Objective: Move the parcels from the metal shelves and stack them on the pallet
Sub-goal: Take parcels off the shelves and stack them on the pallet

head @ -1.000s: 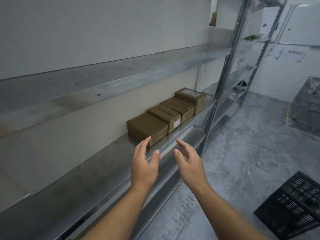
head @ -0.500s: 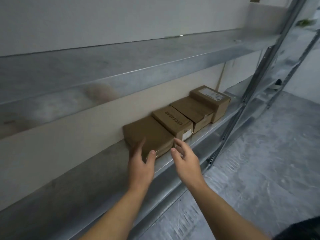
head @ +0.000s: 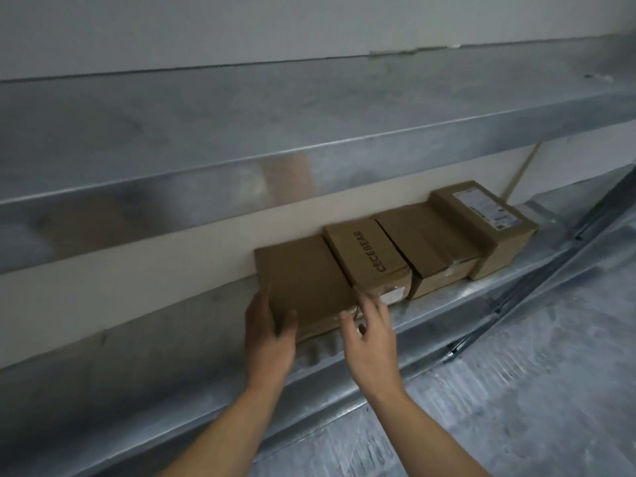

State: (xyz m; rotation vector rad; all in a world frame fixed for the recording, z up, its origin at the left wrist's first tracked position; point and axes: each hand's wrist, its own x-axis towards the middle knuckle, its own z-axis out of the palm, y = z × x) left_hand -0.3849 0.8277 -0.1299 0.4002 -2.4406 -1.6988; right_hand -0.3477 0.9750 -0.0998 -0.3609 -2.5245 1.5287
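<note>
Several brown cardboard parcels stand in a row on the lower metal shelf (head: 172, 370), against the wall. The leftmost is a flat plain parcel (head: 303, 280). Beside it sits a parcel printed "CECEGEAR" (head: 368, 251), then a taped parcel (head: 426, 241), then a taller parcel with a white label (head: 488, 222). My left hand (head: 266, 333) rests against the flat parcel's left front corner, thumb on top. My right hand (head: 370, 333) is spread at its right front corner, fingertips touching the edge. The parcel still lies on the shelf. No pallet is in sight.
An upper metal shelf (head: 309, 108) overhangs the parcels, leaving a low gap above them. A diagonal metal brace (head: 537, 287) runs along the shelf at the right. Grey marbled floor (head: 516, 407) lies below on the right.
Both hands moved forward from open air to the flat leftmost parcel and now touch its front corners. My view has come closer to the shelf; the black pallet has left the frame.
</note>
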